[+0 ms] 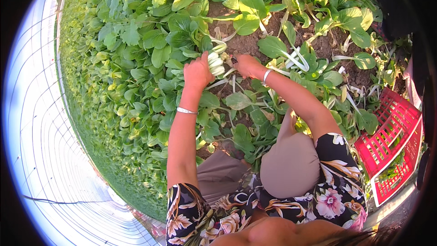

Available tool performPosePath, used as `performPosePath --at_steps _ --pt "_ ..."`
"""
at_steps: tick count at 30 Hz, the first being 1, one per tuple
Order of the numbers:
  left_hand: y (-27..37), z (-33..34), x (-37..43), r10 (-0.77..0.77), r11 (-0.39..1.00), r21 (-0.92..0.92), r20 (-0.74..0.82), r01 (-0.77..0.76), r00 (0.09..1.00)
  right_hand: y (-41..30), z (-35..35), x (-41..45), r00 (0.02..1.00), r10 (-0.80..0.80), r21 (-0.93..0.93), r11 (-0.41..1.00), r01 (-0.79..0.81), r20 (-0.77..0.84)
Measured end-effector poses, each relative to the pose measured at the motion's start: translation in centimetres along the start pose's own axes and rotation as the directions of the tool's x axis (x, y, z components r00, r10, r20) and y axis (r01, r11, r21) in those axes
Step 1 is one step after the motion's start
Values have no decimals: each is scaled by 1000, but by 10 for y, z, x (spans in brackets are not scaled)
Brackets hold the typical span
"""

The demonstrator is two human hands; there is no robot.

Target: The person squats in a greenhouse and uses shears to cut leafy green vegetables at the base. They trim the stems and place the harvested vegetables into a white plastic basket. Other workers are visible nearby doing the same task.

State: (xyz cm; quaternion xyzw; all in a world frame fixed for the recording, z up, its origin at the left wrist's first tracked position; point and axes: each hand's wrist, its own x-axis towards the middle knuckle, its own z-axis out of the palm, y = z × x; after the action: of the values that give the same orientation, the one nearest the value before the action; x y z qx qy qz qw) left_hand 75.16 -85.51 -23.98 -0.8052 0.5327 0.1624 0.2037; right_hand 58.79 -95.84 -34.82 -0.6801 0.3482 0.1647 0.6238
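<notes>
My left hand (198, 71) is closed around a bunch of leafy greens with thick white stalks (215, 64), like bok choy, at the edge of the growing plants. The stalk ends point right, towards my right hand (246, 65). That hand is curled on a small dark tool (234, 59), mostly hidden by my fingers; its kind cannot be told. A gap with soil parts the two hands. Loose leaves with white stems (296, 58) lie on the soil right of my right hand.
Dense leafy plants (136, 75) fill the left side. A red plastic crate (385, 130) with greens inside stands at the far right. Cut leaves (244, 140) lie before my knees on the brown soil (239, 45). A greenhouse cover (37, 109) arches at the far left.
</notes>
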Motion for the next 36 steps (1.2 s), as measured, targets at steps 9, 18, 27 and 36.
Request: performPosePath --at_steps 9,18,27,36 --pt "13 -95 -155 -7 660 -742 -163 -118 987 -13 -80 -172 911 -177 545 753 369 -372" --pt "35 -121 -251 141 -392 -918 -131 -67 981 -158 -76 -276 846 -505 424 737 526 -172" --pt "-40 -76 -310 7 -469 -799 -430 -376 903 -235 -66 -355 770 -549 174 766 619 -325" --pt "-27 -77 -351 -87 -584 -647 -549 -489 831 -267 54 -365 761 -629 88 759 645 -157"
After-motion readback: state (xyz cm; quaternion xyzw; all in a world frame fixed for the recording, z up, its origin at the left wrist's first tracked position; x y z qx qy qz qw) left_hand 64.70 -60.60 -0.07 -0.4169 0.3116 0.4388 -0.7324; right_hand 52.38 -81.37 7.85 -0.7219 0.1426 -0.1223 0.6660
